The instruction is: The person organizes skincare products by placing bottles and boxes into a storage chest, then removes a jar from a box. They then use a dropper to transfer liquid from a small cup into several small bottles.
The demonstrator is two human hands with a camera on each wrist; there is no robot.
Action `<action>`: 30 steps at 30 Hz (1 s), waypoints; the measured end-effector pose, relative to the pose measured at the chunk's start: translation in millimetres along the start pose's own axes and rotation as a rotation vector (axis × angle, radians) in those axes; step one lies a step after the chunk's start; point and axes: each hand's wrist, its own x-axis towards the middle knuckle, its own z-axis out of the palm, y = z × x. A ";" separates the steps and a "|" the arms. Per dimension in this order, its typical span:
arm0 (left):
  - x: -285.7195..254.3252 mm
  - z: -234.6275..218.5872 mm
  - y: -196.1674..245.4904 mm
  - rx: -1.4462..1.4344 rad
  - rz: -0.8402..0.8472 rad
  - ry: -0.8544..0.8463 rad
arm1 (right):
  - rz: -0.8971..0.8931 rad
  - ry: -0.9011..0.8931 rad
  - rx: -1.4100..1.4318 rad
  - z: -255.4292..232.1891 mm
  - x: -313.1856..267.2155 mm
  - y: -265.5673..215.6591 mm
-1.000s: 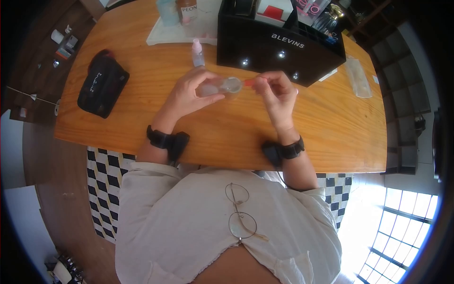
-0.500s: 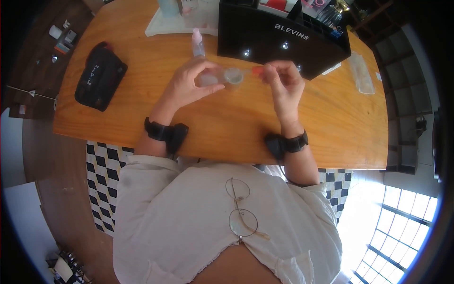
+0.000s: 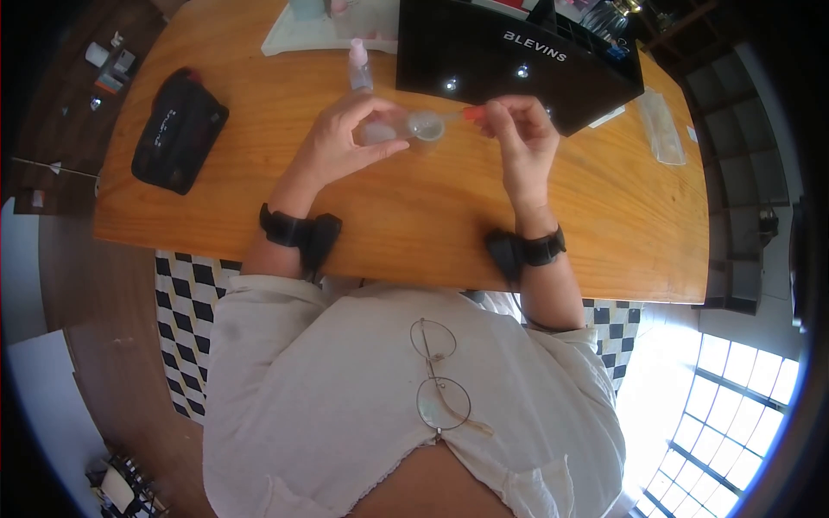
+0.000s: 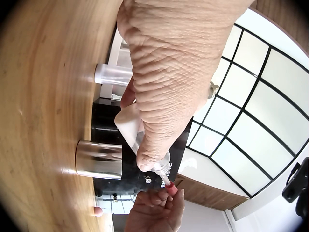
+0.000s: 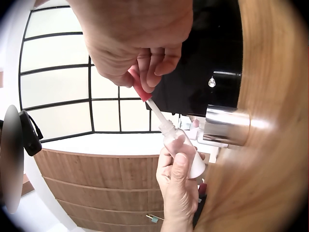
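My left hand [image 3: 350, 134] grips a small clear bottle [image 5: 181, 150] held tilted above the table, its neck toward the right hand. The left thumb lies along the bottle's side. Between the thumb and fingers of my right hand [image 3: 522, 138] is a red-topped dropper [image 5: 140, 87] with a thin whitish stem. That stem slants down to the bottle's mouth, its tip overlapping the neck in the right wrist view. A shiny silver cylinder [image 4: 99, 159] stands on the table close by the hands.
Behind the hands stands a black organizer [image 3: 466, 60] with small knobs, filled with bottles and boxes. A pink-topped spray bottle [image 3: 358, 65] stands left of it, near a white tray [image 3: 285, 34]. A black pouch [image 3: 181, 134] lies left; a clear plastic sleeve [image 3: 662, 129] lies right.
My right hand has drawn a little to the right, away from the bottle, so more of the dropper's stem shows. The left hand keeps its grip on the bottle.
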 end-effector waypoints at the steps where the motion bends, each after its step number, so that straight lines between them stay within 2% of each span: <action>1: 0.1 0.1 -0.2 -0.005 0.002 0.000 | -0.002 0.000 0.007 -0.1 -0.2 -0.3; 30: 1.0 0.8 -1.0 -0.005 0.028 -0.018 | -0.055 0.047 -0.060 1.3 0.2 -4.5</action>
